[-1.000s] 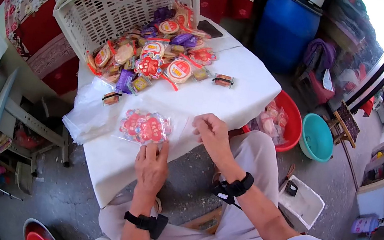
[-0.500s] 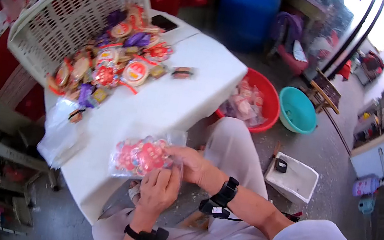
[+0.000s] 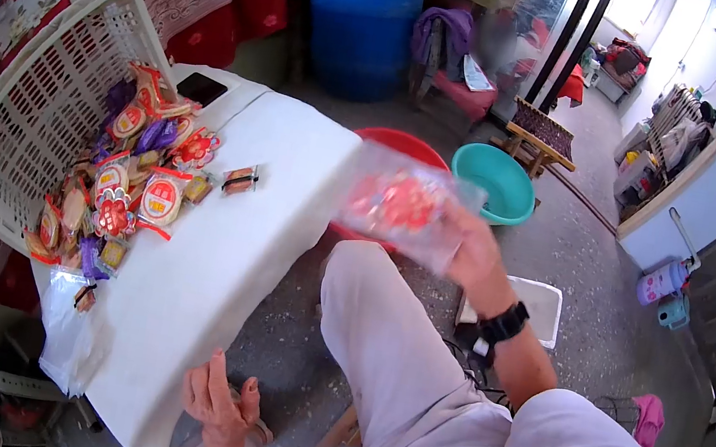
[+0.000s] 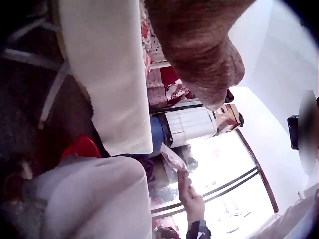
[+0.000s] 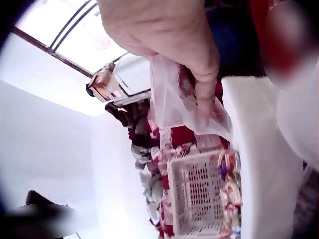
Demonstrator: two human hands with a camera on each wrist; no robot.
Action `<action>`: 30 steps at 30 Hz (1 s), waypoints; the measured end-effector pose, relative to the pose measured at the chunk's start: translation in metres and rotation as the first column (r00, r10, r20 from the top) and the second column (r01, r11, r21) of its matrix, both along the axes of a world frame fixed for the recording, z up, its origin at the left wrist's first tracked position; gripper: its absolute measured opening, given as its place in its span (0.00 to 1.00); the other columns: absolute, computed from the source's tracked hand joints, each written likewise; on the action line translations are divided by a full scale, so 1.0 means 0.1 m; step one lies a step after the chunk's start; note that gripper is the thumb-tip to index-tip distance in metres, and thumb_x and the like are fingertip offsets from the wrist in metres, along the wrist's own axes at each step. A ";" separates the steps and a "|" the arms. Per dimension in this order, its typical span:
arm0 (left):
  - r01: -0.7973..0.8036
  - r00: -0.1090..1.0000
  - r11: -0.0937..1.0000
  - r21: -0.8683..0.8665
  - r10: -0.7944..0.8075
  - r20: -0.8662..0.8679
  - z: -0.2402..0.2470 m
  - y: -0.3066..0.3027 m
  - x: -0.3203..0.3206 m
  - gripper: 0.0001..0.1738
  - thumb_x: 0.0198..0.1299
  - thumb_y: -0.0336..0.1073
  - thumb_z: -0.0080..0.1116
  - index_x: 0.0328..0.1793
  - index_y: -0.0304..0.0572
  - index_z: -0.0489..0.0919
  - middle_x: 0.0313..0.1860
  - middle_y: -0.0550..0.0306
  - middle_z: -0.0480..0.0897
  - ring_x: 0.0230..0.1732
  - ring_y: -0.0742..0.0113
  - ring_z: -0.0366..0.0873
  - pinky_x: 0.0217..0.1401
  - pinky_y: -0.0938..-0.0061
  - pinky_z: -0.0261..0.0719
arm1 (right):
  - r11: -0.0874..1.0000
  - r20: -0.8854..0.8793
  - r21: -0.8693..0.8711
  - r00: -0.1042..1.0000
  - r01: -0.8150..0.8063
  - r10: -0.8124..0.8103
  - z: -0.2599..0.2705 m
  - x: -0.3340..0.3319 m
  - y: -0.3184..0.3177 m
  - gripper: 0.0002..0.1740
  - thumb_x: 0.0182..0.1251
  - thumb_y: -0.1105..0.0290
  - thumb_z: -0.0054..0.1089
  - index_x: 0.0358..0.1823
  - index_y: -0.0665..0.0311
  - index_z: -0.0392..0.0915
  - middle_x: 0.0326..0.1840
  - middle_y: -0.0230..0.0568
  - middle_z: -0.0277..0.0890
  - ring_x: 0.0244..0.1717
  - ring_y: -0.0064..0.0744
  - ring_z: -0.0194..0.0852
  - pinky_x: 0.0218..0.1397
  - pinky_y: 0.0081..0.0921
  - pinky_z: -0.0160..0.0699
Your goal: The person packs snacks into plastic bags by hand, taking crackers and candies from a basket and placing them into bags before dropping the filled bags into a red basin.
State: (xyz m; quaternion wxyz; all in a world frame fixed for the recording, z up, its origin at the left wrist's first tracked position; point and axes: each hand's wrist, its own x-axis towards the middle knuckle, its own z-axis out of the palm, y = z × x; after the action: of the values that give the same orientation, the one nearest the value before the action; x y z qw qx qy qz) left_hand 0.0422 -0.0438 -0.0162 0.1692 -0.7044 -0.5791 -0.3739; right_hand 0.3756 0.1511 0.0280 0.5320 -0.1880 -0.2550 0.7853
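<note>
In the head view the right hand pinches one end of a clear plastic bag with red flower-shaped packets inside, held in the air over the red basin. The right wrist view shows that hand with thumb and fingers on the clear bag. Off the table's near edge, the left hand holds nothing, its fingers loosely bent. Wrapped snacks lie heaped at the mouth of the tipped white basket. One small wrapped snack lies apart on the white table.
Flat clear bags lie at the table's left corner, and a dark phone at its far end. A teal basin stands right of the red one. Beyond are a blue barrel, a wooden stool and a white foam box.
The right hand has carried the filled bag off the table, up and right to above the red basin. My left hand has let go of the bag and moved down. The head view has turned right.
</note>
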 end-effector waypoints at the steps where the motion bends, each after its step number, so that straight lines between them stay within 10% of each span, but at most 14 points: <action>1: 0.005 1.000 1.000 0.001 -0.005 -0.002 0.00 0.01 0.00 0.29 0.68 0.50 0.51 0.58 0.25 0.73 0.38 0.44 0.76 0.32 0.48 0.72 0.32 0.60 0.71 | 0.999 -0.030 -0.002 0.999 0.044 -0.044 -0.01 0.13 0.14 0.25 0.73 0.62 0.49 0.66 0.66 0.64 0.67 0.49 0.68 0.65 0.46 0.69 0.67 0.49 0.70; 5: 0.000 1.000 1.000 0.002 0.000 -0.028 0.01 0.11 -0.01 0.27 0.69 0.46 0.50 0.58 0.24 0.73 0.37 0.44 0.75 0.32 0.50 0.70 0.32 0.61 0.69 | 0.943 0.041 0.230 0.966 0.239 -0.255 -0.65 0.55 0.90 0.28 0.72 0.55 0.51 0.68 0.62 0.63 0.67 0.50 0.67 0.65 0.48 0.69 0.63 0.52 0.73; 9: -0.031 0.999 0.998 -0.054 0.030 -0.023 -0.01 0.13 -0.04 0.26 0.69 0.46 0.50 0.58 0.24 0.72 0.38 0.43 0.74 0.33 0.47 0.71 0.32 0.59 0.70 | 0.913 0.513 -0.174 0.825 0.369 -0.236 -1.94 0.92 1.08 0.28 0.69 0.48 0.52 0.63 0.58 0.67 0.55 0.52 0.73 0.51 0.51 0.75 0.52 0.52 0.78; 14: -0.051 0.999 0.996 -0.074 0.051 -0.006 0.02 0.16 -0.05 0.25 0.68 0.44 0.52 0.56 0.25 0.73 0.37 0.43 0.73 0.33 0.47 0.70 0.33 0.58 0.70 | 0.683 0.426 -0.634 0.901 0.361 -0.082 -2.46 0.63 0.47 0.29 0.68 0.58 0.54 0.62 0.69 0.58 0.61 0.65 0.64 0.59 0.69 0.68 0.62 0.64 0.68; 30: -0.162 0.986 0.984 0.068 0.159 0.043 0.10 0.14 -0.32 0.15 0.57 0.34 0.61 0.47 0.30 0.79 0.33 0.51 0.73 0.30 0.54 0.72 0.32 0.65 0.73 | 0.996 0.632 0.045 0.775 -0.075 0.030 -0.31 -0.72 0.50 0.13 0.70 0.64 0.50 0.46 0.65 0.77 0.36 0.41 0.80 0.34 0.26 0.79 0.38 0.24 0.81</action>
State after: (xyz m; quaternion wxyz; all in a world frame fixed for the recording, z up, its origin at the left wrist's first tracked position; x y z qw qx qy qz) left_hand 0.0104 -0.0296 -0.0060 0.2128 -0.6418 -0.6235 -0.3925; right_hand 0.3039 0.2010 -0.0026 0.4000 -0.4144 -0.4500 0.6825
